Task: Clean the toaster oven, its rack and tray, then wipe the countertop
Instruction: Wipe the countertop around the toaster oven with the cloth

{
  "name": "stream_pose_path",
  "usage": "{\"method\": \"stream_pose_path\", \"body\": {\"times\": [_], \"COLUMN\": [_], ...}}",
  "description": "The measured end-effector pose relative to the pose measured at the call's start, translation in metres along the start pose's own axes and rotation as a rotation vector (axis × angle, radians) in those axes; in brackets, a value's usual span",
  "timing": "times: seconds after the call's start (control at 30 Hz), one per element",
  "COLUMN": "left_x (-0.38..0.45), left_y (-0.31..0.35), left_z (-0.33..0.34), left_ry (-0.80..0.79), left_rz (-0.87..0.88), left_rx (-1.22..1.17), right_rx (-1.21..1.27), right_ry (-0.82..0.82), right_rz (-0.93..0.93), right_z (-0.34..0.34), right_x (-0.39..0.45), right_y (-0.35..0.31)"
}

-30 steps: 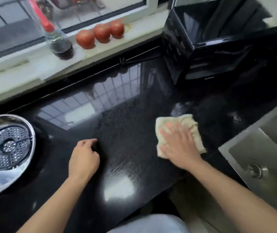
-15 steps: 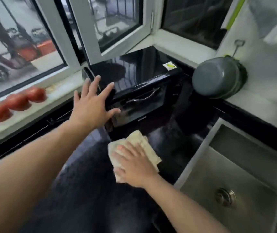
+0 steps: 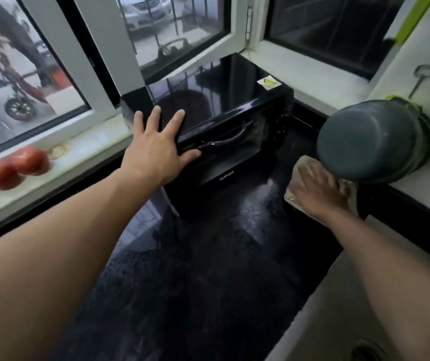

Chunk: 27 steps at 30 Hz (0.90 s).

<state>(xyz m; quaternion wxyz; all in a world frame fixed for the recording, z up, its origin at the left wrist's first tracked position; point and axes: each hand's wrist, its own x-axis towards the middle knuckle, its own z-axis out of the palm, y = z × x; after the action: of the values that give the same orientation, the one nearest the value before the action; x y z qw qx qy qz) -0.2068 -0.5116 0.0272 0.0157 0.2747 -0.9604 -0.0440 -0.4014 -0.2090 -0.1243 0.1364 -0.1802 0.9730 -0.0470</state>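
Head view: left hand [image 3: 156,149], fingers spread, braces the toaster oven [image 3: 221,121] while the blurred right hand [image 3: 318,190], seemingly flat, presses the cloth [image 3: 297,178] onto the countertop [image 3: 221,256].

Left hand [image 3: 156,149]: raised from the worktop [image 3: 208,269] a second ago, now laid with fingers spread on the front left corner of the toaster oven [image 3: 234,105]. Right hand [image 3: 318,191] with cloth [image 3: 297,175]: carried rightward across the worktop, now pressed flat just beside the grey pot [image 3: 370,142], to the right of the oven.
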Motion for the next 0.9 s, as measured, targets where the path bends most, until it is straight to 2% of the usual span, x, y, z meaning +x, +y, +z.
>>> {"method": "stream_pose_path", "body": {"times": [0.17,0.23,0.3,0.4,0.47,0.53,0.6,0.7,0.73,0.83,0.9], "left_x": [0.021,0.023,0.025,0.027,0.026,0.022,0.020,0.015,0.015,0.013,0.011], "left_y": [0.018,0.020,0.024,0.018,-0.001,-0.017,-0.022,-0.018,-0.017,-0.020,-0.018], "left_z": [0.005,0.007,0.006,-0.007,-0.020,-0.024,-0.018,-0.007,-0.006,-0.009,-0.004], "left_ry": [0.085,0.107,0.082,-0.057,-0.133,-0.149,-0.131,-0.079,-0.073,-0.081,-0.059], "left_rz": [-0.014,0.002,-0.003,0.003,0.075,0.130,0.129,0.111,0.111,0.099,0.096], "left_rx": [0.055,0.096,0.074,-0.040,-0.018,-0.002,-0.043,-0.131,-0.149,-0.159,-0.183], "right_rx": [0.042,0.032,0.007,0.005,0.046,0.018,0.025,0.047,0.049,0.008,-0.029], "right_ry": [0.048,0.030,0.015,0.071,0.002,-0.113,-0.062,0.012,0.016,-0.002,-0.022], "right_rz": [0.069,0.029,-0.149,-0.499,-0.741,-0.905,-0.878,-0.576,-0.527,-0.621,-0.671], "right_z": [0.003,0.004,0.016,0.057,0.085,0.101,0.103,0.097,0.096,0.092,0.089], "right_x": [0.017,0.013,-0.011,-0.096,-0.161,-0.192,-0.171,-0.119,-0.114,-0.150,-0.174], "right_y": [-0.018,-0.041,-0.082,-0.165,-0.228,-0.280,-0.313,-0.319,-0.314,-0.289,-0.248]}}
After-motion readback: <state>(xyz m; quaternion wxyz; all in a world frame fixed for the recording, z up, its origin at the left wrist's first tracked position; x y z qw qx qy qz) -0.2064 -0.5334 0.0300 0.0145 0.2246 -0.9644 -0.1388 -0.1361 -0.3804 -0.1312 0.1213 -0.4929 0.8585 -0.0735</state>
